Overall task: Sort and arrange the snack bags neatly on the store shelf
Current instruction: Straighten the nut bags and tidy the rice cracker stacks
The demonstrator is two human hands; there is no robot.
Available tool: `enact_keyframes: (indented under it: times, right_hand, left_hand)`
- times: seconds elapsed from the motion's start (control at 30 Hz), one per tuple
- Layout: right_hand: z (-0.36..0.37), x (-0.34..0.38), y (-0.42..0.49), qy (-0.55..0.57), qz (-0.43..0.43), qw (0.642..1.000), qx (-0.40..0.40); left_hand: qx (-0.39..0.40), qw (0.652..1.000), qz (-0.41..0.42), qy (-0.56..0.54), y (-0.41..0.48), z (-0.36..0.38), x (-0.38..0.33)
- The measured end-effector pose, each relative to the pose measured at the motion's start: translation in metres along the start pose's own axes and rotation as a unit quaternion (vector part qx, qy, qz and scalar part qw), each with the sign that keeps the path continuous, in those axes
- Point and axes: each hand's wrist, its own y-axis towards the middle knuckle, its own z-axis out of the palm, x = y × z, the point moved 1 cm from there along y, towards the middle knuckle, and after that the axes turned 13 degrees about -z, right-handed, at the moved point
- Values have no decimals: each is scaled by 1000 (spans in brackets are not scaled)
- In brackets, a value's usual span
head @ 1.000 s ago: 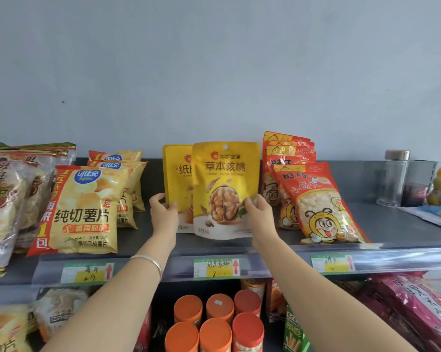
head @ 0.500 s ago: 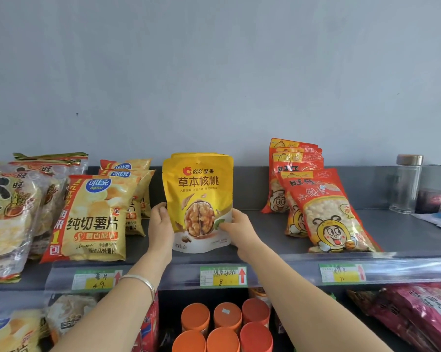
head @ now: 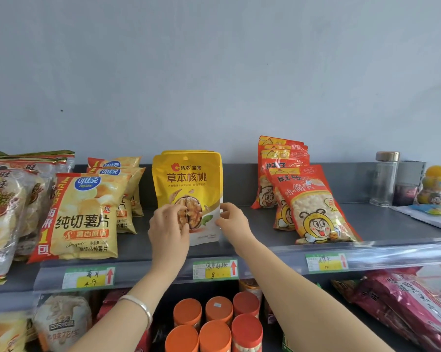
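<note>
Head view, sole view on file. Item one: the yellow walnut pouch (head: 189, 179), a flat-bottomed stand-up pack of smooth glossy film with rounded top corners and a punched hang hole, standing upright at the middle of the grey shelf (head: 392, 224), front of a short file of matching pouches whose tops show just behind it. We record both hands on it: the left hand (head: 168, 229) curls its fingers over the lower left of the pouch face, the right hand (head: 233, 222) pinches the lower right edge. We judge this two-sided hold serves to square the pouch to the shelf lip and set it above its price tag (head: 215, 269). Item two: potato chip bags (head: 84, 214), puffy pillow packs, leaning back in a row to the left, apart from the pouch. Item three: red-orange puff bags (head: 313, 207), clear-windowed film showing pale pellets, leaning in a row to the right, well apart. Item four: a clear glass jar (head: 385, 179) with a metal cap, far right. Item five: orange-lidded tubs (head: 214, 323), cylindrical, clustered on the tier below. A plain metal bangle (head: 138, 304) circles the left wrist.
</note>
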Motion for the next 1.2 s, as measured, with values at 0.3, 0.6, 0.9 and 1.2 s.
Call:
enact_keyframes:
  times: [0.3,0.6,0.9,1.2]
  right_hand:
    - [-69,-3,-19,-293,-173,926,-161]
    - [-160,-25,-12,-415,-103,865,-264]
    - [-218,-60,16,-204,145,959,-131]
    - [-205,-76,34,-197,52,966,-158]
  left_hand:
    - [173,972,130,-91,-26,36,-69]
    - [296,947,56,-116,-29,93,-123]
    - [463,876,-64,-123,-27,158,-168]
    - [455,872,-100,-152,-15,192,-161]
